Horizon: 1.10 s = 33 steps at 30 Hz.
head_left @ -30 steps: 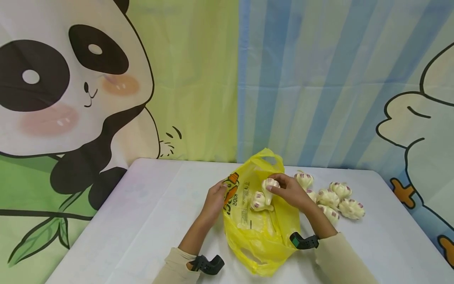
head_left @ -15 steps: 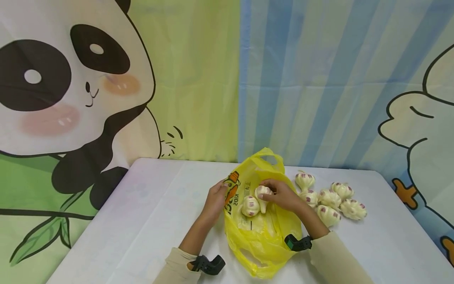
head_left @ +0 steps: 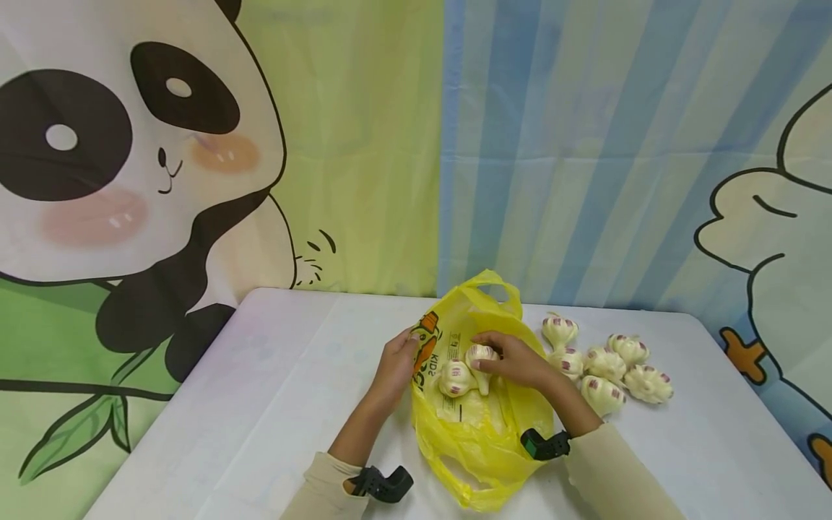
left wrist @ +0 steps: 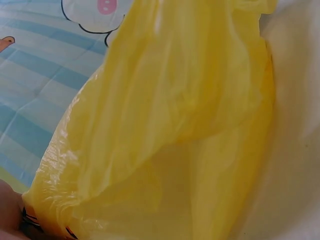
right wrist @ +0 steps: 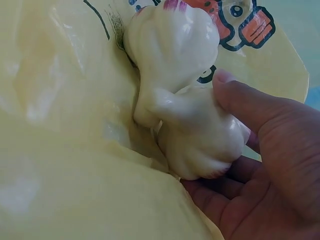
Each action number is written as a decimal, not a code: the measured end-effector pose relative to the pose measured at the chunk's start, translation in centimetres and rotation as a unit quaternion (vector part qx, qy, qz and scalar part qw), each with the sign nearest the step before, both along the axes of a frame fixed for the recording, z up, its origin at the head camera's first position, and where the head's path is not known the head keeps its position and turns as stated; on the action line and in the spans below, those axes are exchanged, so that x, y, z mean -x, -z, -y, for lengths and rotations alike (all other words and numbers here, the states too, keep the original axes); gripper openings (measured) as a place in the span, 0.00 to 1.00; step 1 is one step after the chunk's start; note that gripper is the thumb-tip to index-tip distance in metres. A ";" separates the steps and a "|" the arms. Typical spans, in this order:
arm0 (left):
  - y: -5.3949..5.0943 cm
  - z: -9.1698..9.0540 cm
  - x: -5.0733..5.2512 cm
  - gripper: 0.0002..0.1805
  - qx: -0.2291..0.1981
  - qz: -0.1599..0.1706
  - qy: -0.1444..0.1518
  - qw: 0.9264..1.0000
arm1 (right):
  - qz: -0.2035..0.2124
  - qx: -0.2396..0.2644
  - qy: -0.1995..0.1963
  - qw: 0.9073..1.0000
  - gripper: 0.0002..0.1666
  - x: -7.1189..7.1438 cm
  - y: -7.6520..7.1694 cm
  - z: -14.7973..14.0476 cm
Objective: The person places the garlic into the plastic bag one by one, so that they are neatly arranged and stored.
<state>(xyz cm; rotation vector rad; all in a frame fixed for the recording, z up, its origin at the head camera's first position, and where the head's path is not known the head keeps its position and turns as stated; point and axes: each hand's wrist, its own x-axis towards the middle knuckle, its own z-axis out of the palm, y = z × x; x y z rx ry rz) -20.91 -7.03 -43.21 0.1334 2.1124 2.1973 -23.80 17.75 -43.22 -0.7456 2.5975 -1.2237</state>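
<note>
A yellow plastic bag [head_left: 484,437] with printed lettering lies open on the white table. Its left edge is gripped by my left hand [head_left: 393,372]; in the left wrist view the bag [left wrist: 175,90] fills most of the picture, with only a bit of the hand at the lower left corner. Inside the bag's mouth my right hand [head_left: 520,361] holds a garlic bulb [head_left: 481,357] between thumb and fingers. Another garlic bulb [head_left: 456,378] lies against it on the left. The right wrist view shows the held bulb [right wrist: 200,130] touching the second bulb [right wrist: 172,42].
Several garlic bulbs [head_left: 604,364] lie grouped on the table [head_left: 273,375] to the right of the bag, beside my right forearm. Behind the table hangs a printed curtain [head_left: 344,144] with a panda and stripes.
My right hand has moved left and down into the bag with its bulb. The other bulb in the bag has shifted left. My left hand stays on the bag's edge.
</note>
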 end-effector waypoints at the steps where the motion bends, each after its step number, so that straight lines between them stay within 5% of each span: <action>1: 0.0 0.0 0.0 0.25 0.000 0.000 0.000 1.000 | -0.002 -0.001 -0.001 1.000 0.30 0.0 0.0 0.0; 33: -0.2 0.2 0.1 0.25 -0.006 0.004 0.006 1.000 | 0.008 0.040 0.006 0.999 0.34 -0.4 -1.1 -0.3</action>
